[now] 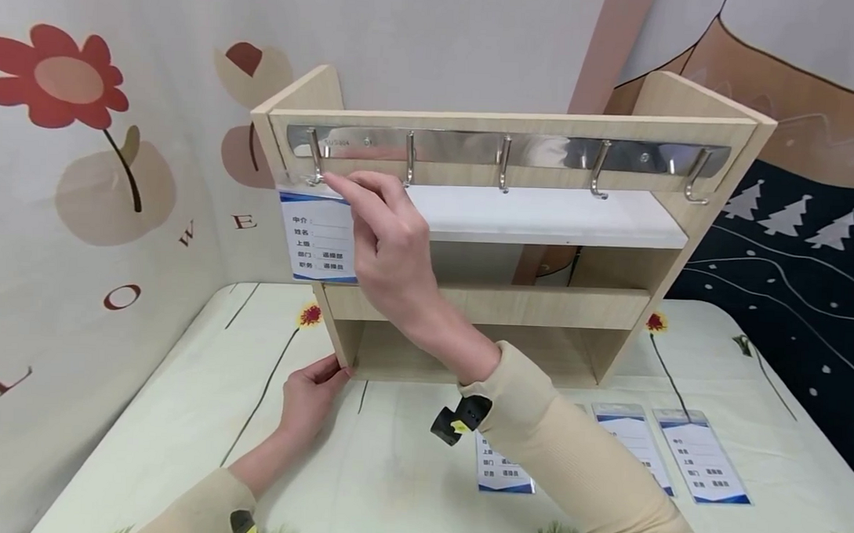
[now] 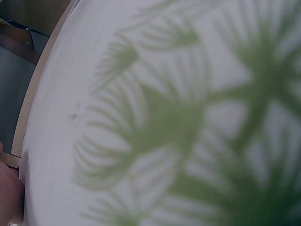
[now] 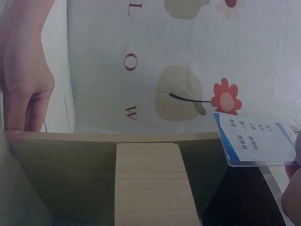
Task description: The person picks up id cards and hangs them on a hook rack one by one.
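A light wooden shelf rack stands on the table, with a metal hook rail along its top. My right hand reaches up and pinches the top of a blue-and-white badge card at the leftmost hook. The card hangs in front of the rack's left side. My left hand rests with straight fingers against the bottom left corner of the rack. In the left wrist view only a sliver of that hand shows.
Three more badge cards lie on the plant-printed tablecloth in front of the rack. Several other hooks on the rail hang bare. Patterned cloth walls close in on the left and behind.
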The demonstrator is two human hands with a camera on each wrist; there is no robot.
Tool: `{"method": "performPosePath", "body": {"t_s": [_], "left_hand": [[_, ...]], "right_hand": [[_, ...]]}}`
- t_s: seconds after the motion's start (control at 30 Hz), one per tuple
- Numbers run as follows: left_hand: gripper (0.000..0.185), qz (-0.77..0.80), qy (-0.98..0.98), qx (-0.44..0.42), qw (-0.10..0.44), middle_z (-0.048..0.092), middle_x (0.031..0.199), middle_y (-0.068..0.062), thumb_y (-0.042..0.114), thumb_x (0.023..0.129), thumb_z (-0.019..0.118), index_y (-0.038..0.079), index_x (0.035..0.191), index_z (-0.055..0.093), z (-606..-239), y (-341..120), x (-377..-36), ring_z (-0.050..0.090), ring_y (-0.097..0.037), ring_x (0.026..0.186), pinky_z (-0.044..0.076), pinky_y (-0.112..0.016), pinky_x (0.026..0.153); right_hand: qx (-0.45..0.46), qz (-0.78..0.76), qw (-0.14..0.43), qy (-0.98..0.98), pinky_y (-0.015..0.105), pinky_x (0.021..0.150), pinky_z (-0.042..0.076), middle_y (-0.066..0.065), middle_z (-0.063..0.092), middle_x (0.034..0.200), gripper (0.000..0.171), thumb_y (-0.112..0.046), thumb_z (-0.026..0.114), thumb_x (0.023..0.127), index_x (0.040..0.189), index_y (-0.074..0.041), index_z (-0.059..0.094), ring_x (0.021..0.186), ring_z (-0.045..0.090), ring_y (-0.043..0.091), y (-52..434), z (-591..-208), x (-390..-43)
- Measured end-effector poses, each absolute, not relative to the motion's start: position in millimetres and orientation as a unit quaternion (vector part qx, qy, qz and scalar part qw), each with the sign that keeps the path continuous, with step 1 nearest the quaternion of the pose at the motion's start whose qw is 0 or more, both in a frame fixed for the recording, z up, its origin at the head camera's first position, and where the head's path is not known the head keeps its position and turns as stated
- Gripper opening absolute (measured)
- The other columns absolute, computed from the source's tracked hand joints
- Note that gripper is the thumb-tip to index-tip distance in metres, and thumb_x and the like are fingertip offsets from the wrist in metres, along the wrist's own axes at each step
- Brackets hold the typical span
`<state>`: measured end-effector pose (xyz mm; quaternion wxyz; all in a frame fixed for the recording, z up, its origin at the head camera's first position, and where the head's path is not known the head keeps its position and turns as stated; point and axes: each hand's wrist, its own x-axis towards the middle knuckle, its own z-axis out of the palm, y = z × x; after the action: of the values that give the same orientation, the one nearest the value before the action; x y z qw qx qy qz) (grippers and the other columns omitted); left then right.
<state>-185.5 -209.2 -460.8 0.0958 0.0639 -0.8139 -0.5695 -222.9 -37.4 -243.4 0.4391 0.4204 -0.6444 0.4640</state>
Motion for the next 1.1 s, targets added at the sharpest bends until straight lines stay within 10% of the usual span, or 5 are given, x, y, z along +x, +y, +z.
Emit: {"method": "performPosePath", "body": {"t_s": [0.47, 1.1], "left_hand": [[0.037, -0.578, -0.809, 0.053, 0.092, 0.068, 0.126, -0.020, 0.005, 0.096, 0.072, -0.002, 0.133, 0.066, -462, -205, -186, 0.064, -0.027, 0.119, 0.052, -0.009, 0.081], [0.037, -0.571, -0.813, 0.058, 0.097, 0.067, 0.127, -0.020, 0.006, 0.097, 0.071, -0.003, 0.132, 0.066, -464, -209, -185, 0.065, -0.024, 0.117, 0.052, -0.008, 0.080]], "right_hand": [[0.429, 0.462, 0.451, -0.632, 0.029, 0.085, 0.056, 0.022, 0.068, 0.118, 0.029, 0.014, 0.064, 0.092, 0.120, 0.007, 0.070, 0.106, 0.067, 0.027, 10, -271, -209], [0.416, 0.548, 0.248, -0.682, 0.029, 0.089, 0.059, 0.024, 0.068, 0.114, 0.039, 0.023, 0.069, 0.084, 0.121, 0.013, 0.066, 0.100, 0.067, 0.026, 100, -334, -174]]}}
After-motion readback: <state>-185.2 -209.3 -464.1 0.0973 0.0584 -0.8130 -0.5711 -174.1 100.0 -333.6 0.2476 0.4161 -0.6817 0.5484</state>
